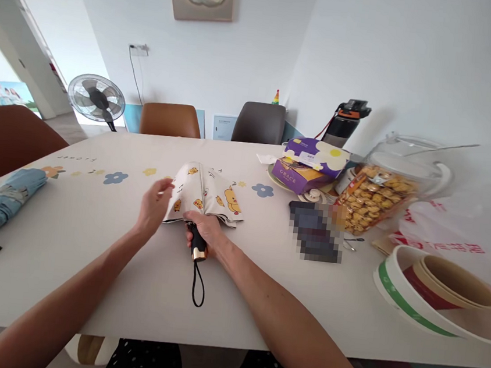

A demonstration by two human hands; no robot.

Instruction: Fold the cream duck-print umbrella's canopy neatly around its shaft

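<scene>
A white folding umbrella (222,196), printed with small yellow and orange cartoon figures, lies partly folded on the table, its canopy loose and pointing away from me. My right hand (205,228) is closed around the top of its black handle, just below the canopy edge. From the handle's gold end a black wrist strap loops toward me. My left hand (154,205) is beside the canopy's left edge, fingers apart and slightly bent; whether the fingertips touch the fabric I cannot tell. Farther left lies a blue folded umbrella (12,191) with a dark handle and strap.
On the right of the white table (127,306) are a blurred phone-like object (314,232), purple boxes (301,175), a black bottle (343,124), a clear jar of wrapped snacks (376,195), a plastic bag (456,224) and a round white container (400,300). Chairs stand around the table.
</scene>
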